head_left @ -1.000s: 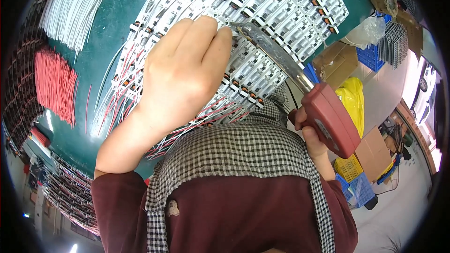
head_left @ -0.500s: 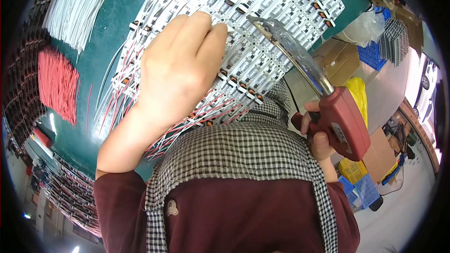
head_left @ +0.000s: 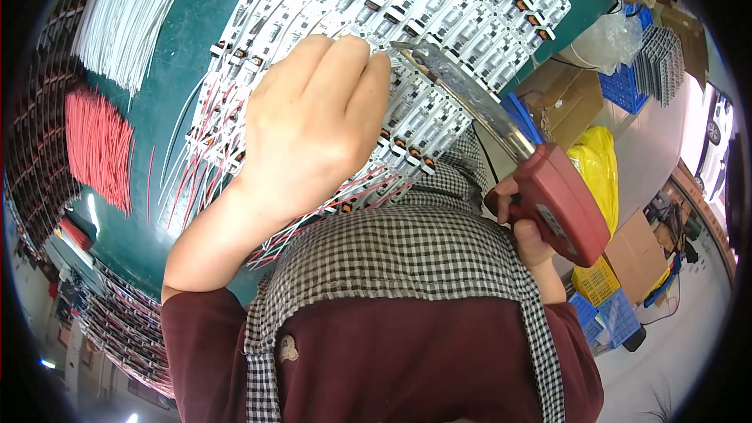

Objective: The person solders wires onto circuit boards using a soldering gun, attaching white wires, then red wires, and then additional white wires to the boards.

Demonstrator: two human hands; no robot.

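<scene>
My left hand (head_left: 313,121) is closed, knuckles up, over a panel of small white circuit boards (head_left: 439,8). Its fingertips are hidden beneath it, so what they pinch does not show. Around its wrist, red and white wires (head_left: 205,176) stick out from the panel's near and left edges. In my right hand (head_left: 531,241) is a red soldering gun (head_left: 562,207). The gun's long metal barrel points up and left, and its dark tip is just right of my left fingers, above the boards. Whether the tip touches a board, I cannot tell.
On the green table (head_left: 184,55) lie a bundle of white wires (head_left: 129,16) and a bundle of red wires (head_left: 98,145). Racks of wired boards (head_left: 125,329) stand at left. Rightward are cardboard boxes (head_left: 560,94), a yellow bag (head_left: 595,160) and blue crates (head_left: 619,317).
My left hand has shifted slightly right and toward me. The soldering gun has moved a little left, its tip lower and closer to those fingers.
</scene>
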